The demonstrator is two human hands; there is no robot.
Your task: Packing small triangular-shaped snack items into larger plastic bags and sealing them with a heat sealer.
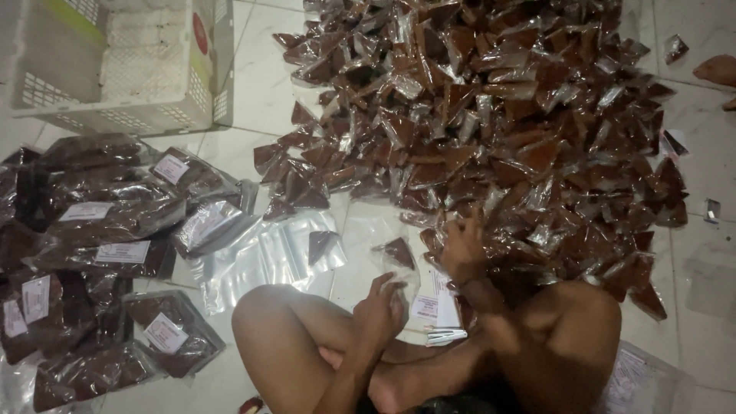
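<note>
Small triangular brown sweets sealed in clear plastic wrappers (491, 115) lie in a broad heap on the white tiled floor (253, 84), directly in front of your crossed legs and spreading toward the far right. Your right hand (462, 247) rests at the near edge of that heap, fingers curled down onto the wrappers, apparently gathering or pinching one or more pieces; the exact grip is hidden by blur. Your left hand (379, 310) is closed around the mouth of a clear plastic bag (402, 272) held just above the floor, and one brown triangle shows inside it near the top. Beneath and just beside that bag lies a small stack of white paper labels (435, 314). To the left of your knee, a flat pile of empty clear zip bags (264, 257) waits on the tiles, with a single wrapped triangle resting on it. Farther left, a group of filled clear bags of brown pieces, each bearing a white label (100, 253), is laid in overlapping rows. A white perforated plastic crate (123, 61) stands at the upper left, well apart from both hands. Judged from this layout, the work stands at an early-to-middle stage: roughly a dozen bags appear filled and labelled, the bag in your left hand seems barely started, and the loose heap remains far larger than the packed portion.
</note>
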